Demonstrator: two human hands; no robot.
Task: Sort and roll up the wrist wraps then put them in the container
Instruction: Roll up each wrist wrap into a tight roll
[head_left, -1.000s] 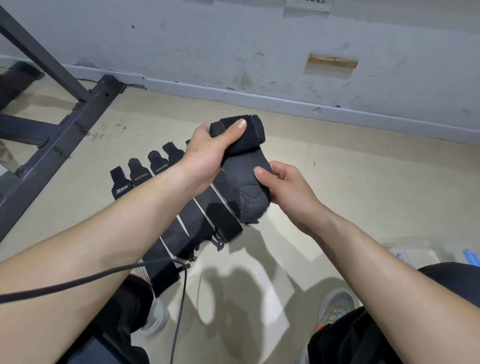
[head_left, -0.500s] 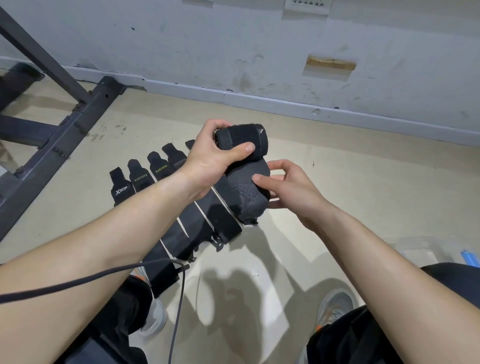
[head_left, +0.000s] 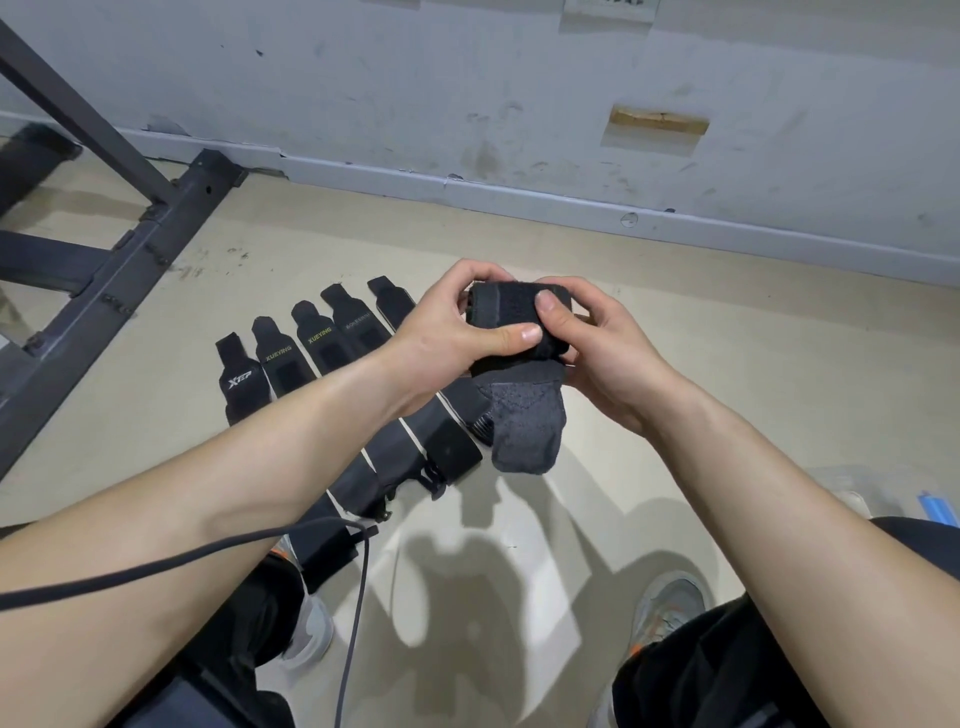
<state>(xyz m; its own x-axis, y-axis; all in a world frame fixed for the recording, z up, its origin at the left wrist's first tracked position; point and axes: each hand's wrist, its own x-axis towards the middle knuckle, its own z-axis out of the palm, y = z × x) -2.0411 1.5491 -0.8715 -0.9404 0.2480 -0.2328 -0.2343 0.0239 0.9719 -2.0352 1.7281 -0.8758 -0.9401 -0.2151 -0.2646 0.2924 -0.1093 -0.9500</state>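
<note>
The wrist wrap (head_left: 511, 322) in work is held in the air above the floor (head_left: 675, 332), over the right end of the laid-out row, and most of it is wound into a thick black roll. Its loose tail (head_left: 524, 431) hangs unwound beneath. Both hands grip the roll. The left hand (head_left: 447, 332) curls round it from the left with the thumb lying across the front. The right hand (head_left: 597, 343) holds it from the right with the thumb pressing on top.

Below and to the left, the other wraps (head_left: 332, 338) lie flat side by side on the floor, labels up. A dark cable (head_left: 208, 553) crosses the left forearm. At the right edge sits a pale, clear thing with a blue part (head_left: 935, 512), perhaps the container; too little shows to be sure.

The likely trouble is the tail. Wound on askew, it would make the roll coned and loose. If either thumb lets go before the end is fastened, the roll would probably spring open. The dangling end hangs close to the row below and might catch on a strap there, dragging it out of line.
</note>
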